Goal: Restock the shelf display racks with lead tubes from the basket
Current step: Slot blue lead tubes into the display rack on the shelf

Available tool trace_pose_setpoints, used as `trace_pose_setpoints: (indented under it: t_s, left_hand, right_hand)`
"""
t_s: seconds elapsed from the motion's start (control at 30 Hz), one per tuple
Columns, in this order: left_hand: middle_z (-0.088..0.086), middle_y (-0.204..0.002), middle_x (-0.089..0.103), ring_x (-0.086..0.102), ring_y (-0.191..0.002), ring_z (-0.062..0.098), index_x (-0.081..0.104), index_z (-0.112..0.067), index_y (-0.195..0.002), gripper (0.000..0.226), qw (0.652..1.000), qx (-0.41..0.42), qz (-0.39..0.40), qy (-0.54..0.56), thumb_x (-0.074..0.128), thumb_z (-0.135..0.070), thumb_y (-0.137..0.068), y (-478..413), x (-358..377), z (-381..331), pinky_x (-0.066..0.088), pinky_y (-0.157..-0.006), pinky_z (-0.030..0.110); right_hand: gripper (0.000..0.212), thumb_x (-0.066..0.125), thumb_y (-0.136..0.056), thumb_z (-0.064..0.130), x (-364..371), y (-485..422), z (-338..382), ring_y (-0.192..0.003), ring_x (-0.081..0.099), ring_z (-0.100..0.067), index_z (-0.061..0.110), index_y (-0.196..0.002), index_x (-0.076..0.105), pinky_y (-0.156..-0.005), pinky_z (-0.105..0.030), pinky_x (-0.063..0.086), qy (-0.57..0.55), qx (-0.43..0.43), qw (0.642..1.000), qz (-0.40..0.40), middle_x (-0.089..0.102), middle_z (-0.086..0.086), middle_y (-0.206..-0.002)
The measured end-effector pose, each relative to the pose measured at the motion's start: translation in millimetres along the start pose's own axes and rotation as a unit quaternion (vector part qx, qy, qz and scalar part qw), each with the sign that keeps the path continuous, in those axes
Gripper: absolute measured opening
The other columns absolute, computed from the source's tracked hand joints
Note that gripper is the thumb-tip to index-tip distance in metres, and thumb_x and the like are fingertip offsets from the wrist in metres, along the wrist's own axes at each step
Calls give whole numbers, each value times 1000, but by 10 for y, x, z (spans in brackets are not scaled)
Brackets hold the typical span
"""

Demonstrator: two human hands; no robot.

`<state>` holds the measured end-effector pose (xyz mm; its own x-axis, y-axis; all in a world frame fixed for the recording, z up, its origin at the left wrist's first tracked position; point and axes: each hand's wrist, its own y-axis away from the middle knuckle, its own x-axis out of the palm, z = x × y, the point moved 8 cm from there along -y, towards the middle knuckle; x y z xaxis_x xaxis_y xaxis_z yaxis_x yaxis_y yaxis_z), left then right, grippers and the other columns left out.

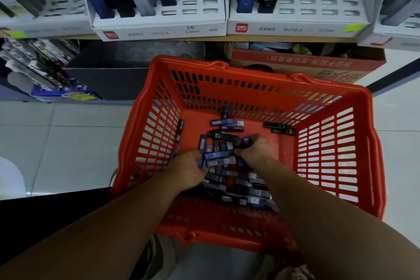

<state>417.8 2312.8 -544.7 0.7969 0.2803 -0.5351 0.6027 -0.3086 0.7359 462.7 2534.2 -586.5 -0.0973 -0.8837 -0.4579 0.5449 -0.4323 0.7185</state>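
From my end the basket (250,88) reads as shiny moulded plastic; lead tubes (223,122) look smooth glossy plastic too; display racks (159,27) seem matt white card; floor tiles (68,138) polished; cardboard box (306,61) dull.

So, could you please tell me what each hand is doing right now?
Left hand: curled round lead tubes in the basket.
Right hand: pinching a blue tube.

Both forearms reach down into the basket (204,213); left hand (187,167) and right hand (258,151), close together, grip tubes (219,158).
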Motion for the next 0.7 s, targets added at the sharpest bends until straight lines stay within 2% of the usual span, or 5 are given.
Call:
trace_pose_setpoints:
  t_s: [0.13, 0.23, 0.37, 0.57, 0.7]
  left_hand:
    - [0, -115, 63, 62, -106, 21, 58, -21, -126, 50, 999, -26, -4, -34, 79, -42, -85, -151, 60, -18, 55, -90, 33]
    - [9, -153, 34, 36, -142, 30, 28, -16, -157, 111, 991, -66, 11, -116, 83, -62, -72, -238, 116, -44, 42, -113, 43]
    - [14, -158, 16, 19, -147, 36, 0, -11, -162, 150, 980, -88, -10, -179, 81, -81, -57, -325, 229, -225, 35, -117, 46]
    - [14, -151, 27, 28, -140, 35, 6, -14, -160, 146, 983, -59, -89, -152, 77, -86, -54, -535, 332, -462, 39, -109, 46]
    - [13, -143, 43, 40, -132, 34, 27, -18, -148, 113, 988, -31, -125, -83, 78, -77, -66, -617, 370, -442, 45, -104, 46]
  right_hand:
    - [9, 60, -101, 12, -19, 102, -128, -77, 58, -15, 18, -107, 58, -64, -24, 47, 37, -14, 999, 16, 62, 0, -90]
    - [11, 55, -103, 18, -186, 116, -252, -77, 63, -24, 13, -112, 59, -67, -35, 55, -46, 5, 999, -20, 68, -11, -98]
    - [13, 56, -104, 30, -310, 220, -387, -84, 72, -36, 22, -112, 62, -82, -60, 61, -179, 54, 982, -19, 71, -14, -95]
    - [41, 68, -93, 46, -299, 452, -502, -79, 64, -26, 20, -123, 62, -59, -35, 55, -291, 144, 944, 56, 64, -5, -97]
    - [31, 79, -86, 19, -341, 469, -524, -76, 65, -25, 15, -114, 67, -59, -33, 49, -250, 103, 960, 67, 73, -10, -93]
